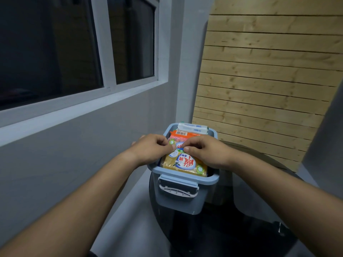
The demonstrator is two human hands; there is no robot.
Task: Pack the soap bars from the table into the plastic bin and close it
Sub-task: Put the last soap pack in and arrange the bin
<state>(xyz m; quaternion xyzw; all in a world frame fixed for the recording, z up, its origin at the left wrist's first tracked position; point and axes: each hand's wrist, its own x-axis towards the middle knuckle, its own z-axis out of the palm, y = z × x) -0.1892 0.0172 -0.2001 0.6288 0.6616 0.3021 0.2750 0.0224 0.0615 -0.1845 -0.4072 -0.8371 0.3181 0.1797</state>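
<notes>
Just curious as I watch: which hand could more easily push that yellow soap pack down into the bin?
Probably the right hand: it lies over the yellow soap pack inside the bin, while the left hand sits over the bin's left rim, reaching only the pack's edge.

Setting, as you face it: on your left, a white-framed sliding window (74, 52) with 2 panes in view, both dark, and no daylight coming through them. A broad white sill ledge (74, 115) runs beneath it. Below the ledge is a plain pale grey painted wall (74, 164). A grey square corner column (187, 71) stands ahead of you. To its right, a tall panel of pale horizontal wooden slats (269, 80) with visible knots leans back, tilted. In front of you is a round dark glass table (241, 210), reflective. A light grey smooth floor (126, 219) shows between wall and table. There is a blurred grey surface (324, 136) at your right edge, and what it is cannot be told. Room light is dim, cool and even.
</notes>
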